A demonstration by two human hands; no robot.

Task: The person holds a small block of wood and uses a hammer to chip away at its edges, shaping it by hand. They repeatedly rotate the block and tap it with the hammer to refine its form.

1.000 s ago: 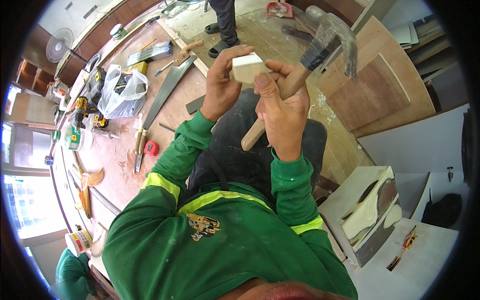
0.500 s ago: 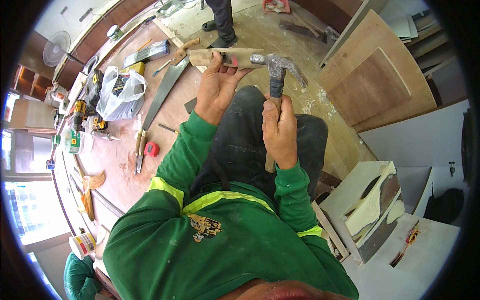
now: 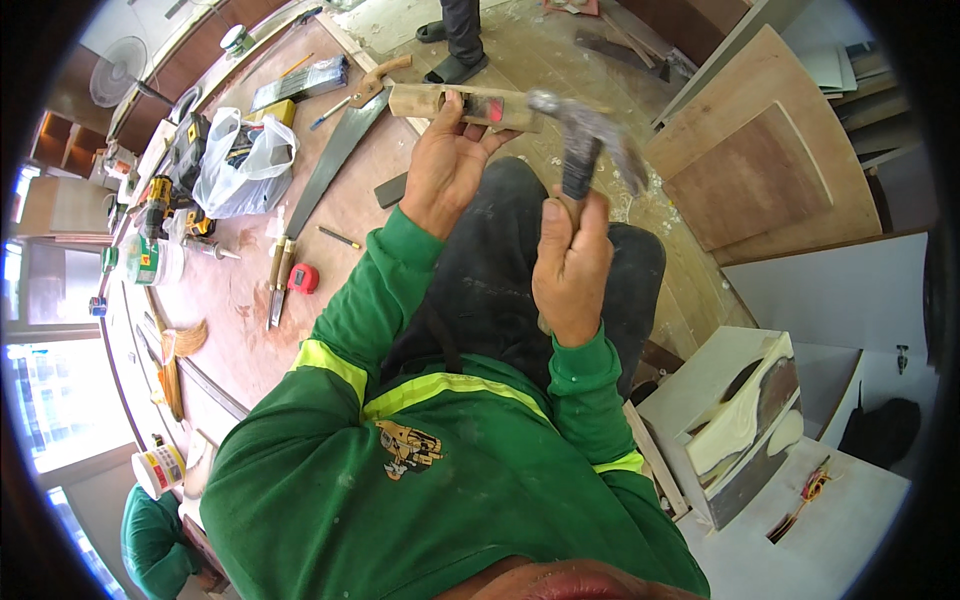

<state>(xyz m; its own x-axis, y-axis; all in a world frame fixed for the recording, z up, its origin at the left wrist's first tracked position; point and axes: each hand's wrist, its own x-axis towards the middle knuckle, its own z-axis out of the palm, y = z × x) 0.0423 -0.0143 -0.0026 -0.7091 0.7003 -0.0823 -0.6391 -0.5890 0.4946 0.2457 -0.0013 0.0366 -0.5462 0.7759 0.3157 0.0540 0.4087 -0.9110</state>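
My left hand [image 3: 448,172] is closed around a wooden hand plane [image 3: 515,112], held crosswise above my knees. A dark slot and a red-pink patch show in its middle, beside my thumb. Gripped upright in my right hand [image 3: 574,265] is a claw hammer [image 3: 581,165] with a wooden handle and dark wrapping below the head. The metal head is smeared by motion. Its striking face is at the plane's right end; whether they touch I cannot tell. Beyond the plane's left end, a handsaw [image 3: 335,160] lies on the work table.
On the reddish table [image 3: 335,285] at left are a red tape measure [image 3: 303,278], chisels [image 3: 278,285], a pencil [image 3: 338,237], a plastic bag of items [image 3: 245,165] and a drill [image 3: 157,210]. Wooden panels [image 3: 770,150] stand at right. Other people are at the far side and lower left.
My right hand and the hammer have shifted right, and the hammer head has tilted and blurred. My left hand with the plane has moved slightly right in view.
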